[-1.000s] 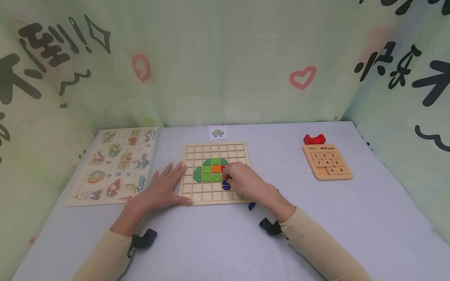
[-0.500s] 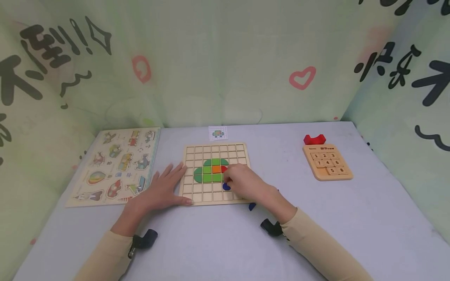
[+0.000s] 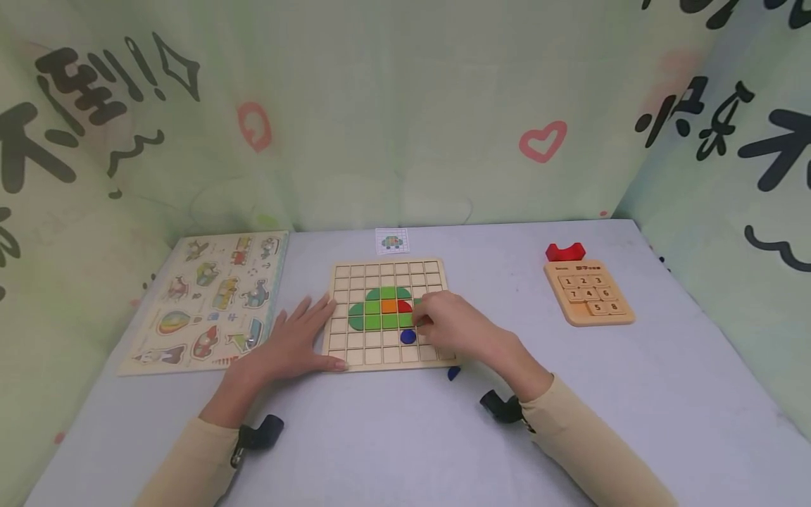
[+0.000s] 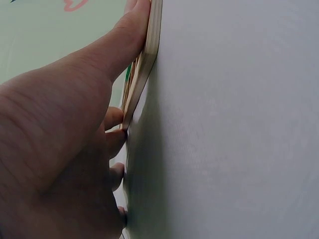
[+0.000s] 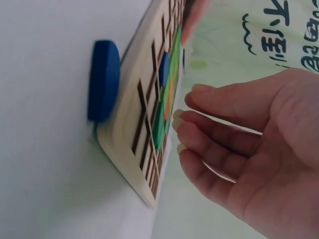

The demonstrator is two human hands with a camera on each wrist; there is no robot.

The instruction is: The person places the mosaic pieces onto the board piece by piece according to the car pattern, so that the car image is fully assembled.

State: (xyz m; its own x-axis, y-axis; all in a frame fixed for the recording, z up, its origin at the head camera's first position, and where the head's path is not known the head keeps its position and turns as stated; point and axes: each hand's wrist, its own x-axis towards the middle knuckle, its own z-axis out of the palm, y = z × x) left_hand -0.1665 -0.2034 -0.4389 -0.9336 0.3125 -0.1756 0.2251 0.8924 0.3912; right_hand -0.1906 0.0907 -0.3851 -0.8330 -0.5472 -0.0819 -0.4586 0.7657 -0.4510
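Observation:
In the head view a wooden grid board (image 3: pixel 380 355) carries a pattern of green, orange and red pieces. Just below the pattern, a blue round piece (image 3: pixel 408 336) sits in the grid. My left hand (image 3: pixel 288 341) has its fingers spread along the board's left edge, the thumb resting at the near corner. Over the right part of the board is my right hand (image 3: pixel 459 324); the right wrist view shows its bent fingers (image 5: pixel 209 144) and thumb slightly apart, holding nothing. A half-round blue piece (image 5: pixel 103 82) lies on the table against the board's near edge.
A small picture card (image 3: pixel 392 241) lies behind the board. At left is a large picture puzzle board (image 3: pixel 148 338). On the right, a wooden number puzzle (image 3: pixel 589 292) has a red piece (image 3: pixel 565 252) behind it. A printed curtain surrounds the table's back and sides.
My right hand has drawn back slightly to the right, away from the blue round piece, exposing more of it and the red piece. My left hand stays put.

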